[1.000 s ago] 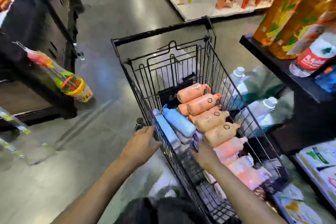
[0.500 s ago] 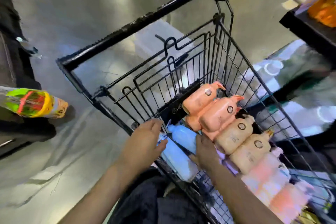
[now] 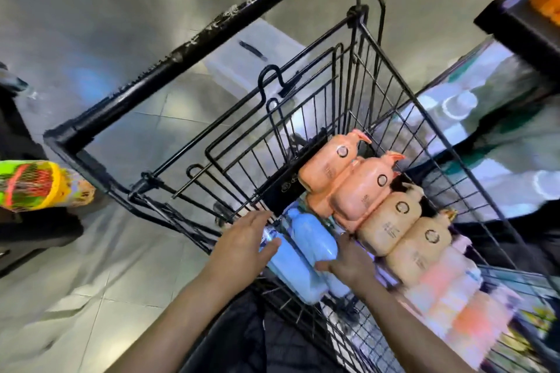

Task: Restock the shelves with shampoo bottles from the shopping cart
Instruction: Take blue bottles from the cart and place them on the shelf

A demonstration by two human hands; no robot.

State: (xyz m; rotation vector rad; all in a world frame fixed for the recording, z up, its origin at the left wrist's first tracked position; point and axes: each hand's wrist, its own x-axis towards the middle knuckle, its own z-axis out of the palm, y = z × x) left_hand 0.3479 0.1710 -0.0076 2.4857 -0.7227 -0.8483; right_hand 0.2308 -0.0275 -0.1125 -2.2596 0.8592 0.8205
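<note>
open cart top (image 3: 403, 91) above packed bottles (image 3: 385, 221); wire walls all round

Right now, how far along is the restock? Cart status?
Done: nothing visible; no bottle is seen placed on a shelf. In hand: both hands are down in the shopping cart; the right hand touches a blue bottle, the left hand lies open over another blue bottle, neither lifted. Left: the row of orange and tan pump bottles lies in the cart.
</note>
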